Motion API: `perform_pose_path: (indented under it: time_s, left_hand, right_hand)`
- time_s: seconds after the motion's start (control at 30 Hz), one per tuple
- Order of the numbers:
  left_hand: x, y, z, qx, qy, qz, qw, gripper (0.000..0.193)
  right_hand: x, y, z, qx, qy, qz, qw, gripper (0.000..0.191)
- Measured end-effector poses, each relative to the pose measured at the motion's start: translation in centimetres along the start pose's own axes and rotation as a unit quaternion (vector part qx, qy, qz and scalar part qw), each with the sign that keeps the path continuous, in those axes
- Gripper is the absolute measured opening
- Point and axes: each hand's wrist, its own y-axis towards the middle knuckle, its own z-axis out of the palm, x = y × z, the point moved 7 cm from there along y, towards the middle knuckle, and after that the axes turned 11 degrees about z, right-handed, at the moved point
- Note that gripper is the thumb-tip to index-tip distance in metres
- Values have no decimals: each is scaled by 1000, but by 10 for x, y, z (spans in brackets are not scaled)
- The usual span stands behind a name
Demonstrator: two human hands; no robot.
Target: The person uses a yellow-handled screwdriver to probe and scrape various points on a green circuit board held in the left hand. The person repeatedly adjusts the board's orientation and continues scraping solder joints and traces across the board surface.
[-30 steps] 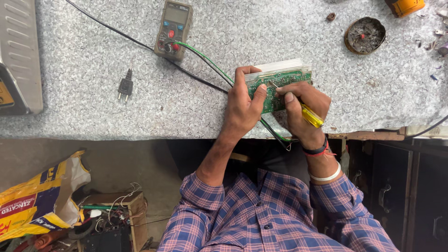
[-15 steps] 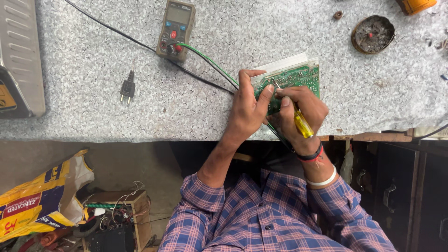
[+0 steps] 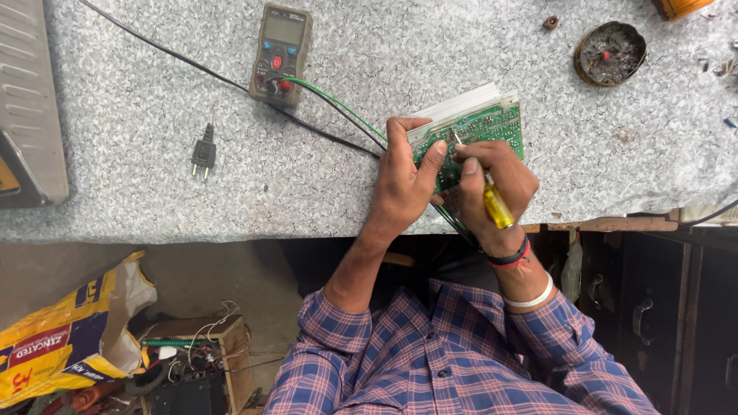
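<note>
Both hands work the green circuit board [image 3: 484, 131] at the near edge of the stone worktop [image 3: 154, 100]. Your left hand [image 3: 403, 180] clamps the board's left end, thumb on its face. Your right hand [image 3: 492, 180] has its fingers closed round a yellow-handled screwdriver [image 3: 496, 204], tip on the board. Compared with half a second ago, board and hands sit almost unchanged; the multimeter [image 3: 282, 54] stays put beyond them

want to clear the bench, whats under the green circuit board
The green circuit board sits over a white slab whose edge shows at its upper left, on the speckled countertop. The left hand and right hand cover its lower part.
</note>
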Motion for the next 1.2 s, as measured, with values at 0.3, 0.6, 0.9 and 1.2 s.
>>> perform_pose_path:
  time_s: [0.3, 0.6, 0.9, 1.2]
  left_hand:
    - [13, -6, 4, -9, -107, -115, 988, 40]
    - [8, -1, 1, -16, -29, -12, 999, 38]
    - [5, -1, -1, -35, 28, 32, 998, 38]
    - [3, -1, 0, -37, 42, 21, 998, 39]
  right_hand:
    - [3, 0, -2, -26, -22, -4, 999, 11]
    - [7, 1, -1, -20, -25, -8, 999, 10]
    - [10, 3, 2, -15, -21, -36, 999, 9]
    - [10, 3, 7, 17, -3, -70, 997, 6]
